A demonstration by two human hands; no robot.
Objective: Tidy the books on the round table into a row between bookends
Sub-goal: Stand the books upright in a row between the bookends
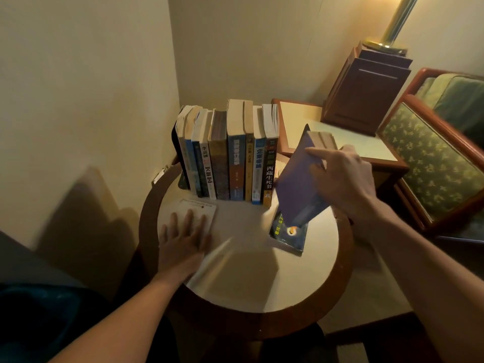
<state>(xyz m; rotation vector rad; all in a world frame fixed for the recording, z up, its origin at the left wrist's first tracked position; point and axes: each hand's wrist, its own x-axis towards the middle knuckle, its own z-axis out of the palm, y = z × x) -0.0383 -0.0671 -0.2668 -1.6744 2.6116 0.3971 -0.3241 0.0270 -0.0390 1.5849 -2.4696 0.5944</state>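
Head view: right hand (345, 179) clamps purple book (298, 184), tilted at 2 o'clock beside row of books (227, 158), likely for insertion at row end. Left hand (183, 234) lies flat, uncurled, on white booklet (200, 206) at 9 o'clock, probably steadying it.

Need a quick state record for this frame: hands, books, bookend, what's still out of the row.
row of books: upright at the back of the round table, spines forward
bookend: black, against the row's left end
right hand: grips purple book, tilted, beside the row's right end
left hand: flat on white book, which lies on the table
dark book: lying flat below the purple book
out of row: purple, white, dark
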